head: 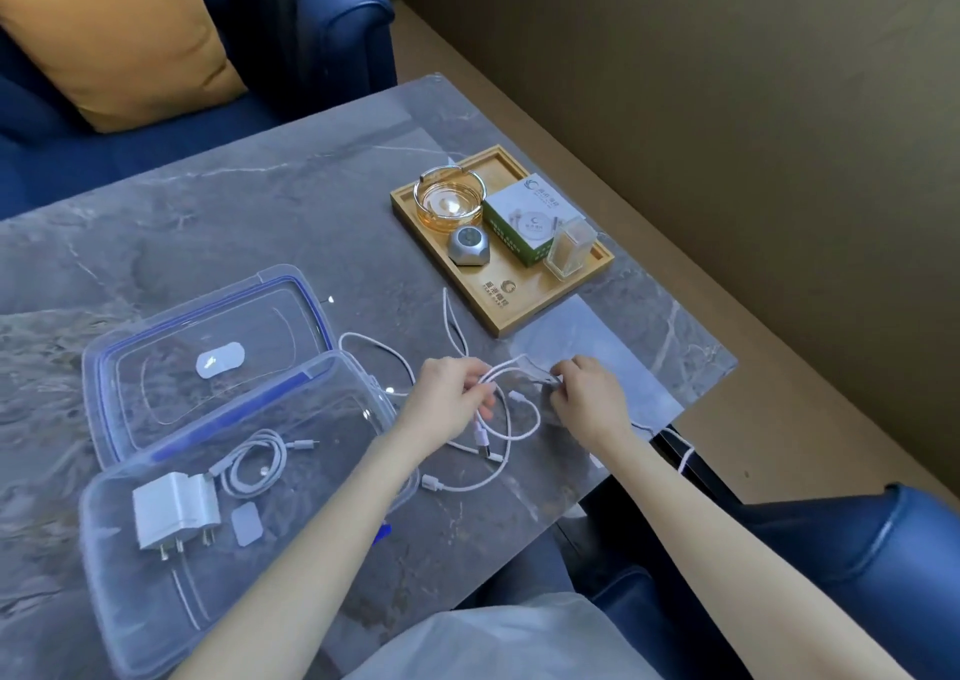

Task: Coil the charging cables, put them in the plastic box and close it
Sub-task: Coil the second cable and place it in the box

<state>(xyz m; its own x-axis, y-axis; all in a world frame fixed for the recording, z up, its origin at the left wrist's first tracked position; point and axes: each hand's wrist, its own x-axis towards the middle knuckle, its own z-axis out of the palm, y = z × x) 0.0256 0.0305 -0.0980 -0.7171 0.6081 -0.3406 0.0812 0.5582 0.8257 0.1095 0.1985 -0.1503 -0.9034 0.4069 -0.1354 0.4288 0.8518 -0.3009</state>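
Your left hand [451,403] pinches a white cable [511,422] just right of centre frame, fingers curled round a loop of it; your right hand [587,396], close beside it, grips the same cable's other stretch between curled fingers and thumb. The cable's slack droops below both hands in loose loops onto the grey marble table [291,201], its plugs lying near the table's lower edge; more white cable trails up toward the wooden tray [498,310] and off the right edge of the table.

At lower left the clear plastic box [130,549] stands open; inside it lie a coiled white cable [254,463], a white charger plug [174,510] with its prongs pointing toward the bottom of the frame, and a small white tab [245,523]. Your left forearm crosses the box's right rim. The box's lid [208,346], clear with a blue seal, lies flat just above the box, touching its far edge.

The tray sits upper right of centre, holding a glass ashtray [449,202], a silver gadget [466,243], a green-and-white carton [530,216] and a clear toothpick holder [570,248]; a blue sofa [322,29] with an orange cushion [114,34] fills the upper left.
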